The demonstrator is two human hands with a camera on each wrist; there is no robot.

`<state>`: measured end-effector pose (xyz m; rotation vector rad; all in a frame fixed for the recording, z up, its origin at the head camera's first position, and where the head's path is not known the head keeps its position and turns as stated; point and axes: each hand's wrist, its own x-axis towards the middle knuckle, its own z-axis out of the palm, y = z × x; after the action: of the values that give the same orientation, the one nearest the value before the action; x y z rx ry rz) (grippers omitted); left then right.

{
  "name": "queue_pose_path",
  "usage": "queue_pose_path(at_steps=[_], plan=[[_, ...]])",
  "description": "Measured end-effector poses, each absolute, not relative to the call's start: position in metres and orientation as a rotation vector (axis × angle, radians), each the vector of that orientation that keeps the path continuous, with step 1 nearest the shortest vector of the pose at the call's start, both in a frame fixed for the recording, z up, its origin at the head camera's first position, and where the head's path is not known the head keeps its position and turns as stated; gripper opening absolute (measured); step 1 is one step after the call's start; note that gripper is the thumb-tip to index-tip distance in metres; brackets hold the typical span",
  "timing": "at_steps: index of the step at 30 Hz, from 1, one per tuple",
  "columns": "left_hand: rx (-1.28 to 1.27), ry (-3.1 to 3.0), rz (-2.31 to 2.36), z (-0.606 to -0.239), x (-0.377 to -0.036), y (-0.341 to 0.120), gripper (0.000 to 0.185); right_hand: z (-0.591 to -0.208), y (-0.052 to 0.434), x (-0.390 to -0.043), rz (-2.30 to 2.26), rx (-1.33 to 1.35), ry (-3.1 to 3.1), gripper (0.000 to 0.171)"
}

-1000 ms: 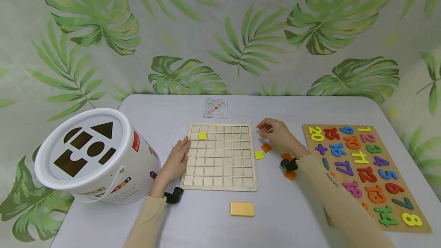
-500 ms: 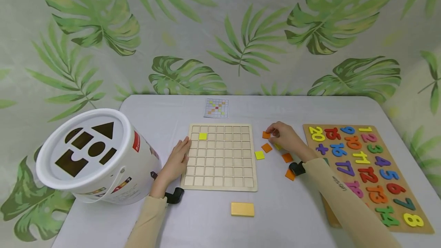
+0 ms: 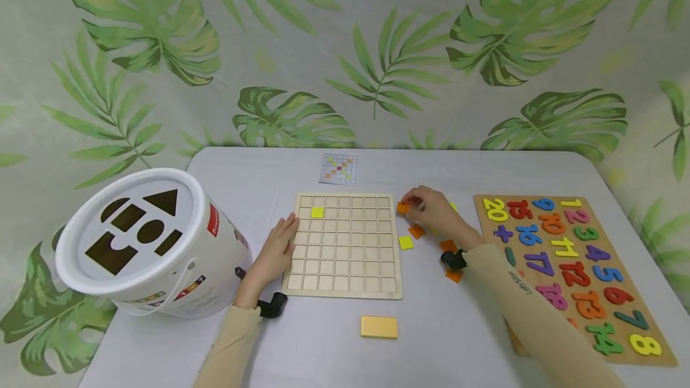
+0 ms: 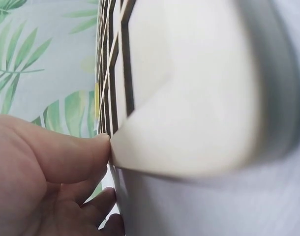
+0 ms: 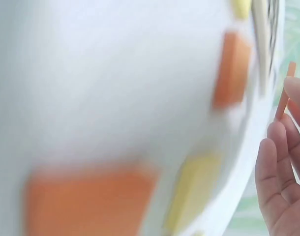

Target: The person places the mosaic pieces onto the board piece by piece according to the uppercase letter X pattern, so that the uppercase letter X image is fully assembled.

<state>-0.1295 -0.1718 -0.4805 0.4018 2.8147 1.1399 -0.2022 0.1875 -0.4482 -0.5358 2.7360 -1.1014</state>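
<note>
Right hand (image 3: 429, 207) pinches an orange square tile (image 3: 402, 208) by one side, just right of the wooden grid board (image 3: 342, 252) near its far right corner; an off-centre pinch on so thin a tile could let it twist or drop. Left hand (image 3: 274, 251) lies along the board's left rim, fingers fairly straight; pressure can't be told, so if light, a bump could slide the board and unseat the yellow square tile (image 3: 317, 212) far left. Low knuckles could also scatter the loose orange tile (image 3: 416, 232) beneath.
</note>
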Motion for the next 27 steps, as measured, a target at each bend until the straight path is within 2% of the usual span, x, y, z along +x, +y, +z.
queue_pose_path(at_steps=[14,27], plan=[[0.405,2.808,1.143,-0.479,-0.13,-0.172,0.055,-0.453,0.126,-0.211,-0.971,-0.602,2.671,0.023],[0.404,2.8,1.154,-0.479,-0.129,-0.172,0.054,-0.448,0.122,-0.209,-0.942,-0.573,2.663,0.022]])
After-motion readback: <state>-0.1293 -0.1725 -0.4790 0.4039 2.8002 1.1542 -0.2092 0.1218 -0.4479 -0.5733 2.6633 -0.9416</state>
